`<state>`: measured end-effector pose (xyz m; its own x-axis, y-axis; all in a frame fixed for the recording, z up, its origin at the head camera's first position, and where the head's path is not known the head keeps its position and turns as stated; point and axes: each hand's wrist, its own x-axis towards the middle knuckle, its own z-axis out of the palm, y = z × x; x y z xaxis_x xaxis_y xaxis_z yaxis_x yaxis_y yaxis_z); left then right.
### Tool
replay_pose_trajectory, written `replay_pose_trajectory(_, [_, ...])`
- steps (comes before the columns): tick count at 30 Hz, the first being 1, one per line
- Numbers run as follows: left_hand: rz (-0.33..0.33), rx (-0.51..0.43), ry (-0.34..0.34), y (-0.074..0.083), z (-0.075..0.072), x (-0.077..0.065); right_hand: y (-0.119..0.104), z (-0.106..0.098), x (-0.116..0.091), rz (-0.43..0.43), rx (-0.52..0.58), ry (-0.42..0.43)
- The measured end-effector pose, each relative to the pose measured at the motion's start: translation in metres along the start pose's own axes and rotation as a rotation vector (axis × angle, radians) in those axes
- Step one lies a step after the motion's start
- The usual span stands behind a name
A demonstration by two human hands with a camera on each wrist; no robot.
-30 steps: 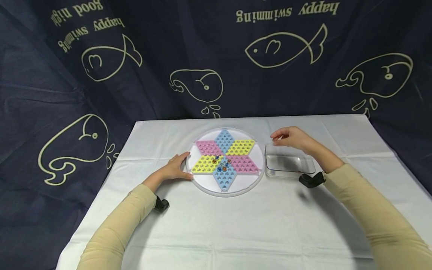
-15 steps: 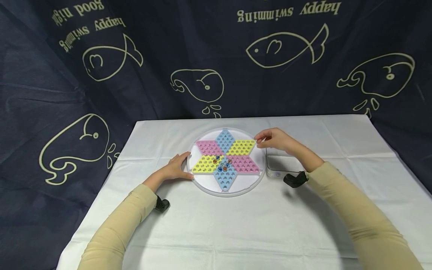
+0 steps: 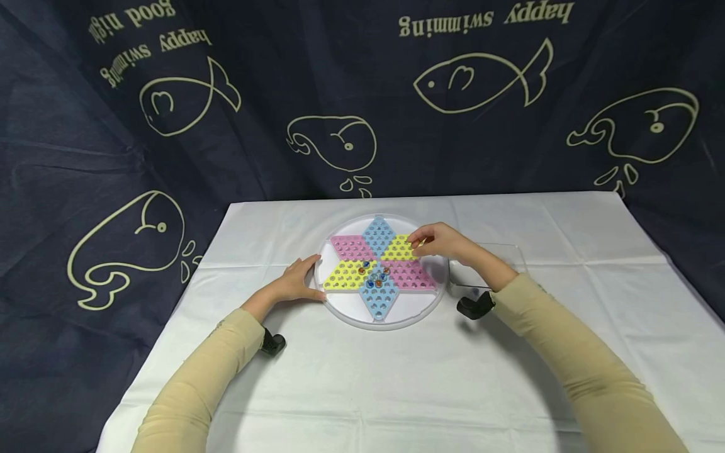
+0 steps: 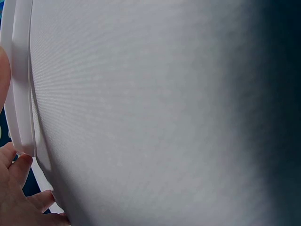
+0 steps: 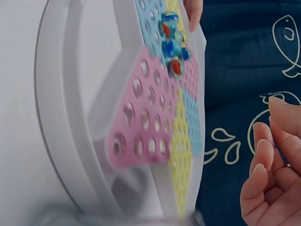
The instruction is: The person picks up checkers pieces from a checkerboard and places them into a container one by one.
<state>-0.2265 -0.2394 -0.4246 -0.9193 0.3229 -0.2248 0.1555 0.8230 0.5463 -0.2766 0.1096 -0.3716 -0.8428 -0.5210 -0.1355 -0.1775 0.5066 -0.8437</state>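
A round white Chinese checkers board (image 3: 345, 311) with a pink, yellow and blue star lies mid-table. Several coloured glass marbles (image 3: 378, 283) sit in holes around its centre, also visible in the right wrist view (image 5: 171, 47). My left hand (image 3: 291, 281) rests at the board's left rim, thumb and fingers spread along the edge. Over the yellow point at the upper right hovers my right hand (image 3: 438, 241), thumb and fingertips drawn together. In the right wrist view, that hand (image 5: 273, 169) has its fingers bent towards the thumb; I cannot tell whether it holds a marble.
To the right of the board stands a clear plastic box (image 3: 512, 251), partly hidden under my right forearm. A white cloth (image 3: 362, 377) covers the table. Behind the table hangs a dark blue curtain (image 3: 260, 63) with fish and whale drawings.
My right hand has moved left from above the clear box, past the board's right rim, to over the yellow point. My left hand has stayed at the rim.
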Motion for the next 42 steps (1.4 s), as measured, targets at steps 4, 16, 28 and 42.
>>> replay_pose_trajectory(4, [0.000,0.001,-0.004,0.001,-0.001,0.000,0.001,0.009,0.005,-0.010,-0.007,0.001])
replay_pose_trajectory(16, [-0.011,-0.009,-0.013,-0.001,0.000,0.000,0.002,0.029,0.017,-0.032,-0.017,-0.017])
replay_pose_trajectory(28, [-0.012,-0.002,-0.012,-0.003,0.001,0.001,0.007,0.048,0.022,-0.038,-0.028,-0.052])
replay_pose_trajectory(42, [-0.022,-0.004,-0.015,-0.002,0.001,0.001,0.014,0.060,0.030,-0.006,-0.081,-0.060])
